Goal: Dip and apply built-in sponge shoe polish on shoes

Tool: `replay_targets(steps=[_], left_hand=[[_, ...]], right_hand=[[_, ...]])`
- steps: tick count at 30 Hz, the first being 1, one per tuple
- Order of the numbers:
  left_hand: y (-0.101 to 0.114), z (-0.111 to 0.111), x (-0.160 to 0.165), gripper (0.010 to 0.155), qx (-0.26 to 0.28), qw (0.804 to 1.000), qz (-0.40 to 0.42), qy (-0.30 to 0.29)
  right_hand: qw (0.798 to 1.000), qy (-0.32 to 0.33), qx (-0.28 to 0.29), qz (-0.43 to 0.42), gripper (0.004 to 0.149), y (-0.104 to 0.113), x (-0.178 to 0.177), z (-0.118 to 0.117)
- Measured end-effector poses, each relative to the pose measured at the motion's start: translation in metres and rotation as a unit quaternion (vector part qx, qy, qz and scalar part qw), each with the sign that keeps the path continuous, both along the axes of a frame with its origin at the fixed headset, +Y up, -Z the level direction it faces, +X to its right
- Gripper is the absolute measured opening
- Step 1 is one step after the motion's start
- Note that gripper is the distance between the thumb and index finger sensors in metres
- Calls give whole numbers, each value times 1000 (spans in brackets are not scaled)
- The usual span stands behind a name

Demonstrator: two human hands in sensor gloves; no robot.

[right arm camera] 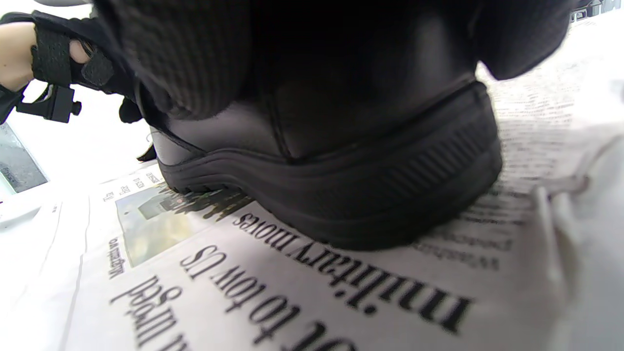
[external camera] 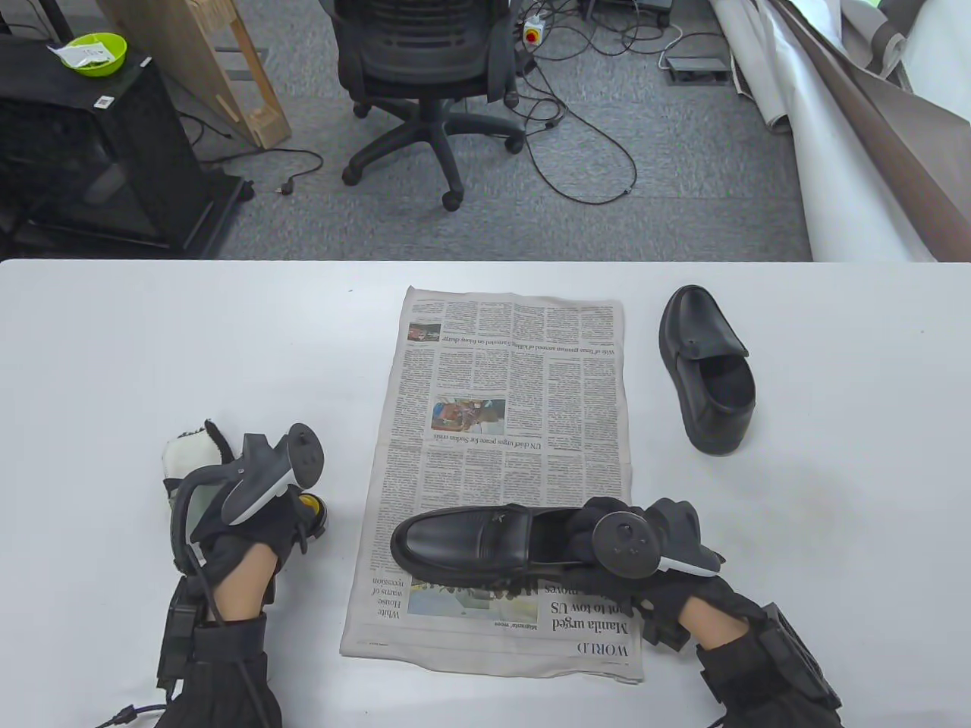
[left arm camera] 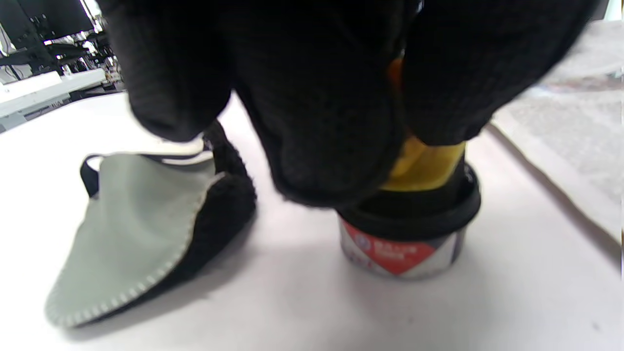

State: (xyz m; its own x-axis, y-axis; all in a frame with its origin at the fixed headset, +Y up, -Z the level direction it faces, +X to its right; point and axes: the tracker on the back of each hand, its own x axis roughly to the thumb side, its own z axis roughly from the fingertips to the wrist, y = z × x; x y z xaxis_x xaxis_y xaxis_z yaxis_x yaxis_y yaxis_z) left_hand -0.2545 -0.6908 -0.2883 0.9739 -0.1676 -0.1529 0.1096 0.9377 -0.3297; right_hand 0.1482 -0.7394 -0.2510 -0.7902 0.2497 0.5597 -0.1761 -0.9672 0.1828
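A black loafer lies on a newspaper, toe pointing left. My right hand grips its heel; the right wrist view shows the heel and ribbed sole under my gloved fingers. A second black loafer stands on the bare table to the right of the paper. My left hand holds a yellow sponge applicator in a small black-rimmed polish tin left of the paper. The tin's yellow top peeks out in the table view.
A grey polishing mitt with black cuff lies just left of the tin; its white fleece side shows beyond my left hand. The white table's far edge runs across the middle; an office chair stands beyond.
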Motion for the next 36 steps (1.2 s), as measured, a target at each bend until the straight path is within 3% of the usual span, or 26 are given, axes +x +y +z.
replay_targets(steps=[4,8,13,22,36], left_hand=[[20,11,22,49,33,996,60,-56],[19,15,70,49,27,984,106,-142],[11,18,107,49,32,979,89,-183],[-7,19,126,50,33,979,49,-197],[-3,30,135,50,9,967,88,-238]], right_hand=[[1000,1,0,-1,39,0,0,0],[1000,4,1,3,40,0,0,0],[1000,6,4,5,44,0,0,0],[1000,7,9,10,44,0,0,1],[1000,6,9,8,40,0,-1,1]])
